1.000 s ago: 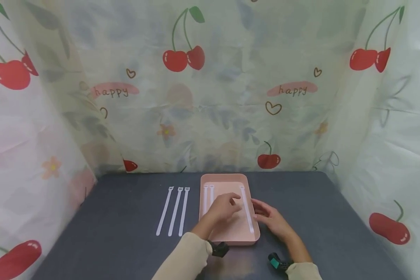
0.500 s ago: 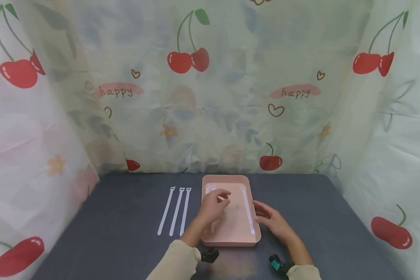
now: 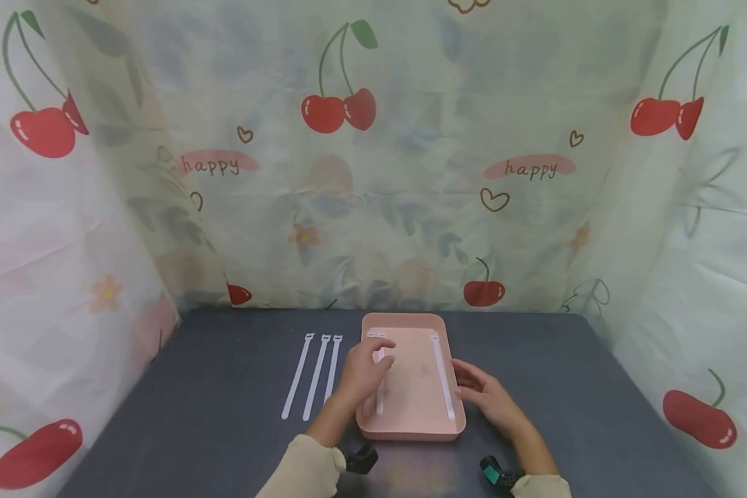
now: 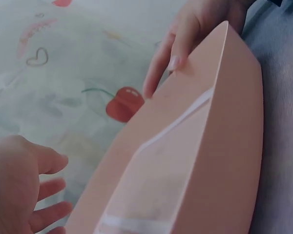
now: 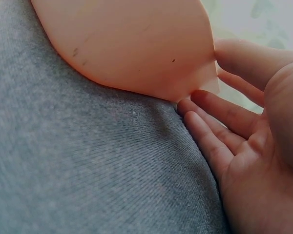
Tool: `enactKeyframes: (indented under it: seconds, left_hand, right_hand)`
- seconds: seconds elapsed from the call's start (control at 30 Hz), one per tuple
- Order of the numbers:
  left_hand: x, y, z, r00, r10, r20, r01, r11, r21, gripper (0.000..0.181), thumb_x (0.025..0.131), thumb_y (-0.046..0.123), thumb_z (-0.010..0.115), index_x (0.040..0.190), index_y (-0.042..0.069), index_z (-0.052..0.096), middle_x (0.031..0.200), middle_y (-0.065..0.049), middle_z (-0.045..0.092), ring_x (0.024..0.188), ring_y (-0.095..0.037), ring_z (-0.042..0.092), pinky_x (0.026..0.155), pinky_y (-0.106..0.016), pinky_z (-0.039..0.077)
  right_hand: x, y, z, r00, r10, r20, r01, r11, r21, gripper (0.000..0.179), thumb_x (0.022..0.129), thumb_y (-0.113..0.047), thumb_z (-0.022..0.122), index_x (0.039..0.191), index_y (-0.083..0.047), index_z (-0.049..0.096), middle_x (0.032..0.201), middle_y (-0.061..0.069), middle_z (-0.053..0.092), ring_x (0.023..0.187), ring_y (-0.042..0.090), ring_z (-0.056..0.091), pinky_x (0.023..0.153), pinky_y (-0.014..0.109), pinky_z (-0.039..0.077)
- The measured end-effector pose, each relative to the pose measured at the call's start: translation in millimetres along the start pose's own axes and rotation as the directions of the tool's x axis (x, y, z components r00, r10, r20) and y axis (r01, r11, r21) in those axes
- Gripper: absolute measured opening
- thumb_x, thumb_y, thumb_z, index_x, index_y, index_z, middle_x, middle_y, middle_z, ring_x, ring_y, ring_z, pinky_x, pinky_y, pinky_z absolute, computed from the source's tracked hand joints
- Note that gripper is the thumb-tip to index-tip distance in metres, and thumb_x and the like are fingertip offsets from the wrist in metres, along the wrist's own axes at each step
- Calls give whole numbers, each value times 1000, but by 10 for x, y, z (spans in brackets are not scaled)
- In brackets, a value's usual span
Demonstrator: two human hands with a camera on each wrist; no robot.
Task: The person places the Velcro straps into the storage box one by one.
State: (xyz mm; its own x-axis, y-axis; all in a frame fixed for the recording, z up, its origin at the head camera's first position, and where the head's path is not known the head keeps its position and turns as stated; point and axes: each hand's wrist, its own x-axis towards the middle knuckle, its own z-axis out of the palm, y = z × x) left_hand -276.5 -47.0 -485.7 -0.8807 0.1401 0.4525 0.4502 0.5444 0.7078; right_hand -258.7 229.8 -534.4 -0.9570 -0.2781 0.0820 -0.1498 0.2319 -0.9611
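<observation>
A shallow pink tray (image 3: 413,387) holds white straps with slotted heads. One strap (image 3: 443,377) lies along the tray's right side, and further straps (image 3: 380,394) lie at its left, partly hidden by a hand. My left hand (image 3: 361,373) is over the tray's left side, thumb and forefinger apart, holding nothing. In the left wrist view that hand (image 4: 12,180) shows relaxed fingers beside the tray wall (image 4: 219,146). My right hand (image 3: 485,393) rests against the tray's right side. Its extended fingers (image 5: 224,109) and thumb touch the edge in the right wrist view.
Three more white straps (image 3: 315,380) lie side by side on the dark grey table (image 3: 211,408), left of the tray. A curtain printed with cherries (image 3: 411,207) encloses the table at the back and both sides. Both wrists wear dark bands.
My left hand has moved left over the tray, from near its middle to its left edge. The right hand stays at the tray's right side. The head view has shifted slightly.
</observation>
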Motion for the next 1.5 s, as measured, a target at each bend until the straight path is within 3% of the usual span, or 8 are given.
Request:
enactKeyframes:
  seconds: [0.13, 0.4, 0.7, 0.9, 1.03, 1.3, 1.5]
  left_hand:
    - [-31, -103, -71, 999, -20, -43, 20, 1000, 17, 22, 82, 4, 70, 103, 8, 72, 114, -11, 67, 111, -30, 60, 96, -46, 45]
    - [-95, -369, -210, 994, -45, -98, 49, 998, 38, 21, 82, 3, 70, 103, 2, 72, 114, -16, 66, 113, -34, 58, 99, -49, 42]
    - [-197, -663, -382, 983, -147, -109, 163, 975, 154, 22, 85, 12, 72, 107, 8, 72, 116, -14, 65, 114, -34, 57, 97, -53, 41]
    - [-218, -748, -496, 944, -289, -160, 324, 907, 271, 23, 84, 19, 72, 107, 14, 74, 118, -13, 65, 111, -39, 55, 88, -58, 38]
    - [-209, -814, -573, 920, -346, -182, 386, 878, 282, 23, 83, 19, 71, 106, 14, 74, 118, -16, 63, 109, -42, 53, 85, -58, 37]
    - [-187, -937, -757, 930, -339, -141, 367, 880, 301, 32, 74, 2, 72, 106, 8, 73, 109, -21, 61, 103, -43, 56, 86, -54, 44]
    - [-176, -995, -866, 923, -370, -104, 383, 863, 331, 33, 72, -6, 74, 103, 6, 72, 97, -14, 61, 89, -31, 57, 77, -47, 47]
  right_hand:
    - [8, 7, -14, 1000, -12, 5, 12, 1000, 16, 61, 91, -13, 68, 145, -2, 41, 140, 23, 48, 123, 36, 51, 92, 19, 44]
    - [20, 6, -22, 999, -29, 30, 29, 999, 22, 61, 92, -13, 67, 146, 0, 40, 141, 24, 47, 124, 38, 50, 92, 20, 45]
    - [19, 16, -4, 999, -33, 33, 32, 999, 31, 61, 91, -11, 67, 145, 0, 41, 140, 23, 48, 123, 38, 51, 92, 20, 45]
    - [11, 21, 1, 999, -39, 36, 37, 999, 35, 61, 92, -11, 66, 146, 0, 40, 140, 24, 48, 123, 39, 50, 92, 19, 45]
    - [6, 19, -6, 998, -43, 38, 42, 999, 30, 60, 93, -13, 66, 146, 0, 40, 140, 25, 47, 123, 39, 50, 92, 18, 44]
    - [4, 13, -13, 999, -27, 22, 27, 999, 19, 61, 92, -14, 67, 145, -2, 41, 140, 23, 48, 123, 37, 51, 92, 18, 44]
    - [-2, 25, -23, 999, -38, 23, 38, 999, 19, 61, 92, -13, 67, 145, -2, 41, 140, 23, 48, 123, 38, 51, 92, 19, 45]
